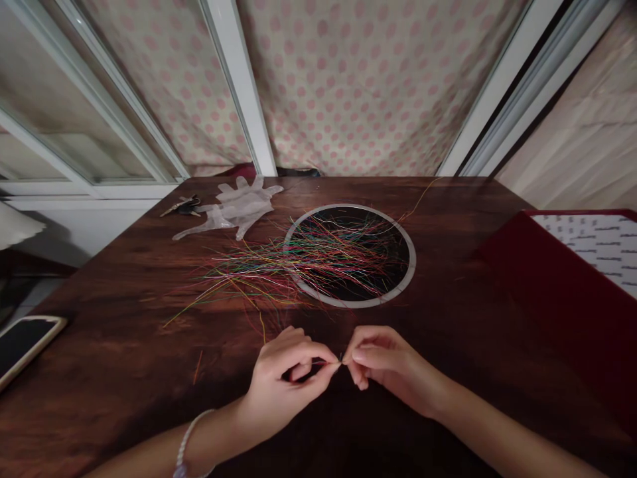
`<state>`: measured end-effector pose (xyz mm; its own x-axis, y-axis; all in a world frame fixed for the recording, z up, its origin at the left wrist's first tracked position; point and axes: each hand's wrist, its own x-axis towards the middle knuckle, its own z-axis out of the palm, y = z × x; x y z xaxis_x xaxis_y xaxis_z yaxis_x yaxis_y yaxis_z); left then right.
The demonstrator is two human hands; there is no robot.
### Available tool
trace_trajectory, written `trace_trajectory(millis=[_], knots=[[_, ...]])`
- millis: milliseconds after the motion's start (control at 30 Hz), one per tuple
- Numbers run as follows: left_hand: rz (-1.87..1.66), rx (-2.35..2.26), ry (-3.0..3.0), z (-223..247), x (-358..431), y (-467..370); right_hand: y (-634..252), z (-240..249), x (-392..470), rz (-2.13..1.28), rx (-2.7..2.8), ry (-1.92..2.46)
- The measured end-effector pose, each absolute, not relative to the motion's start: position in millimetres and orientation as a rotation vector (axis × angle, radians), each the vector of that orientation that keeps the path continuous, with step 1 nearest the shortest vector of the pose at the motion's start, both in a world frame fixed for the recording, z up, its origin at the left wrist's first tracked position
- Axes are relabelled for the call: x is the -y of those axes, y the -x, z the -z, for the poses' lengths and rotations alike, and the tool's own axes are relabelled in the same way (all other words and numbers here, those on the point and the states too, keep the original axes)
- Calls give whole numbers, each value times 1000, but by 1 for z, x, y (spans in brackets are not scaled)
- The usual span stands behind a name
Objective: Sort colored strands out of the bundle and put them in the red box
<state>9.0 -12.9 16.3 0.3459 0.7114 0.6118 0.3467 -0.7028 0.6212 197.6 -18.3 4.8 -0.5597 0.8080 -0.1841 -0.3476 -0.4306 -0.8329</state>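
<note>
My left hand (pixel 293 372) is closed in a pinch, thumb and index fingertips pressed together on a thin coloured wire (pixel 321 362). A yellow strand (pixel 263 325) rises behind its knuckles. Fingertip to fingertip with it, my right hand (pixel 383 362) pinches at the wire's tip; the tip is too small to make out well. Beyond both hands, a loose bundle of thin coloured wires (pixel 279 262), red, green, yellow and white, spreads to the left across a round black plate with a pale rim (pixel 412 265).
Clear plastic gloves (pixel 239 207) and keys (pixel 188 206) lie at the back left of the dark wooden table (pixel 124 299). A phone (pixel 27 345) rests at the left edge. On the right stands a dark red box or folder (pixel 532 279). Windows with a dotted curtain (pixel 373 79) close off the back.
</note>
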Motion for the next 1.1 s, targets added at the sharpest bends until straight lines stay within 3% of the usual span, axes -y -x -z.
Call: trace_trajectory(millis=[167, 400, 867, 1100], knots=[[-1314, -938, -2202, -20, 11, -7, -194, -10, 27, -1276, 1642, 1069], [-1225, -935, -2126, -15, 15, -6, -197, 3, 27, -450, 1937, 841], [-1251, -759, -2231, -14, 15, -9, -201, -2, 26, -54, 2119, 726], [-1089, -851, -2467, -3, 13, -5, -206, -4, 22, -31, 2345, 782]])
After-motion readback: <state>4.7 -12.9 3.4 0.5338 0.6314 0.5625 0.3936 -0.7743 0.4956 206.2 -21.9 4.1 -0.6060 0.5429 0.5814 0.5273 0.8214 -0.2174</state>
